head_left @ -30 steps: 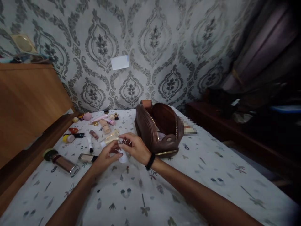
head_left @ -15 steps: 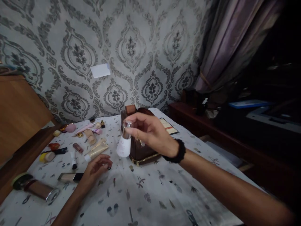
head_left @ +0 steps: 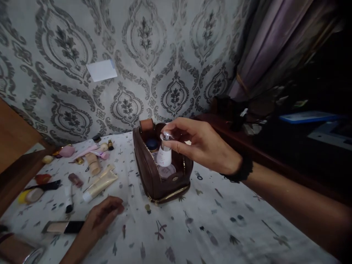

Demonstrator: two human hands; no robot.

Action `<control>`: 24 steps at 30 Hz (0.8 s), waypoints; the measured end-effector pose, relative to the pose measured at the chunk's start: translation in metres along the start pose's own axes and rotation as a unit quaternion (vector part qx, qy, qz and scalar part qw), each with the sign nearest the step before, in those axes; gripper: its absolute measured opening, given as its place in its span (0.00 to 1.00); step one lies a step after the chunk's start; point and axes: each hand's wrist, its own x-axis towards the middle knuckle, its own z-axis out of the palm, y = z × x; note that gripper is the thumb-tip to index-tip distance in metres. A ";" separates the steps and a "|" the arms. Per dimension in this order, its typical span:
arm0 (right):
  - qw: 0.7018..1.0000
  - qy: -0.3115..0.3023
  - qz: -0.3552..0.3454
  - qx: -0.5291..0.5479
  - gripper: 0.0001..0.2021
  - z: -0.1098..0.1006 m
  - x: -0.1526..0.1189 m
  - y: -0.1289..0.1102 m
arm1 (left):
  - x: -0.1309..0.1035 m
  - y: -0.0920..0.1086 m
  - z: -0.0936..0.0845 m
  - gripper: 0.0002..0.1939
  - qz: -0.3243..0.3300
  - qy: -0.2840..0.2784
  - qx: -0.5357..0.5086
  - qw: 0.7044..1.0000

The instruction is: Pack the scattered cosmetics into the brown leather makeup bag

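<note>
Over the mouth of the brown bag (head_left: pixel 144 174), the right hand (head_left: pixel 206 146) has its grip pinched on the silver top (head_left: pixel 166 137) of a small white bottle (head_left: pixel 164 157). The thumb presses on the near side of the top, and the bent fingers are on the far side. The bottle hangs right below the grip, nearly upright, with its bottom between the bag's open sides. Under it is a clear round thing (head_left: pixel 168 171), and I cannot tell if the two touch. A dark blue lid (head_left: pixel 151 143) sits in the bag, just behind the bottle. A black band (head_left: pixel 246 169) goes around the right wrist.

Well off to the side, the left hand (head_left: pixel 102 215) has a loose grip, with its fingers a bit bent. It is low over the white cloth (head_left: pixel 209 216), beside a long tube with a black cap (head_left: pixel 64 227). A cream tube (head_left: pixel 101 182) lies just past its fingers. Farther back are a tan bottle (head_left: pixel 92 163) and a pink brush (head_left: pixel 87 151). Behind it all is a wall (head_left: pixel 154 82) with gray swirls, and a white card (head_left: pixel 101 70) is on it
</note>
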 end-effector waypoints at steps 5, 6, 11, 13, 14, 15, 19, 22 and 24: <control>0.998 -0.065 0.018 -0.016 0.06 0.003 0.004 0.017 | 0.003 -0.008 -0.004 0.17 -0.027 -0.002 0.004 1.000; 0.997 -0.077 0.017 -0.025 0.07 0.003 0.004 0.021 | 0.004 -0.010 -0.006 0.17 -0.037 -0.008 0.004 0.999; 0.987 -0.161 0.027 -0.005 0.07 0.009 0.006 0.038 | 0.007 -0.014 -0.013 0.14 -0.059 -0.036 0.035 0.997; 0.980 -0.198 0.028 0.017 0.04 0.011 0.006 0.043 | 0.006 -0.013 -0.011 0.14 -0.064 -0.014 0.037 0.997; 0.976 -0.215 0.026 0.019 0.03 0.012 0.006 0.044 | 0.005 -0.012 -0.008 0.15 -0.074 0.003 0.033 0.997; 0.972 -0.233 0.023 0.017 0.03 0.012 0.006 0.046 | 0.004 -0.010 -0.006 0.16 -0.087 0.021 0.028 0.996; 0.955 -0.294 0.022 0.003 0.04 0.014 0.007 0.046 | 0.001 -0.006 0.000 0.19 -0.128 0.059 0.018 0.990; 0.950 -0.310 0.032 0.015 0.06 0.016 0.007 0.046 | 0.003 -0.012 -0.005 0.19 -0.120 0.041 0.021 0.992; 0.951 -0.306 0.041 0.034 0.07 0.018 0.007 0.047 | 0.006 -0.016 -0.011 0.17 -0.104 0.005 0.026 0.994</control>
